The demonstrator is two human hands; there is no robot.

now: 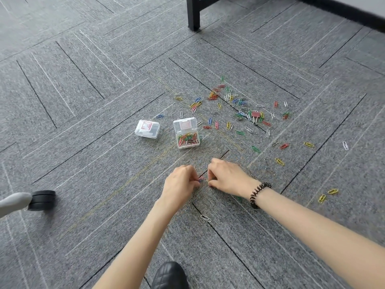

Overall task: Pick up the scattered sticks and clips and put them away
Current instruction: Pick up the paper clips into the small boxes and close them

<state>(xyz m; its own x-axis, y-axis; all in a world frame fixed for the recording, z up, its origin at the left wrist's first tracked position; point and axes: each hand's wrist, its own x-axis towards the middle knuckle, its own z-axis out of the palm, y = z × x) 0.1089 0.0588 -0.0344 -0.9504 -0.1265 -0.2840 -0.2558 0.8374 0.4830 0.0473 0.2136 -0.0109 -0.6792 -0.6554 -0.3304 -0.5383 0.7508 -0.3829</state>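
Observation:
Several coloured paper clips [233, 101] lie scattered over the grey carpet, mostly at centre right. An open clear box [187, 133] holds a heap of clips, its lid tilted up behind. A second clear box [147, 129] sits shut to its left. A pink binder clip [255, 116] lies among the scattered clips. My left hand [180, 184] and my right hand [226, 176] meet low on the carpet in front of the open box. Both have curled fingers. Small clips [200, 180] show between their fingertips; the left hand pinches them, and the right hand's grasp is hidden.
A black table leg [193, 13] stands at the back. A chair caster [42, 200] with its grey leg sits at left. My black shoe [169, 276] is at the bottom edge. One white clip [205, 217] lies between my forearms, two yellow clips [328, 195] at right.

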